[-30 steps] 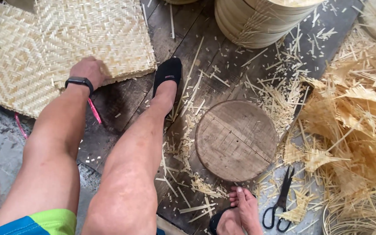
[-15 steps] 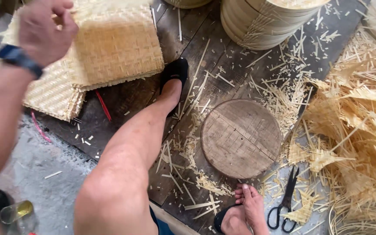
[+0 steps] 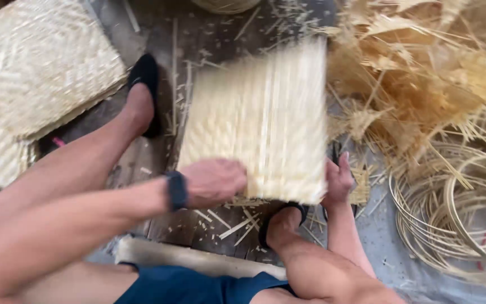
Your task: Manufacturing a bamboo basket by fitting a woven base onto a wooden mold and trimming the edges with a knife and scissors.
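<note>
Above the littered floorboards (image 3: 209,34), a blurred square woven mat (image 3: 260,118) hangs between both hands, the left hand (image 3: 212,181) clasping its near left edge and the right hand (image 3: 338,179) gripping its near right corner.

Pale straw woven mat (image 3: 265,118) (herringbone blurred), black wristband (image 3: 176,191)

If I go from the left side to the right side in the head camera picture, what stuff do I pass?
Stack of flat pale woven mats → black slipper on the outstretched foot → left hand → blurred square pale woven mat held up → right hand → coiled thin pale cane hoops.
</note>
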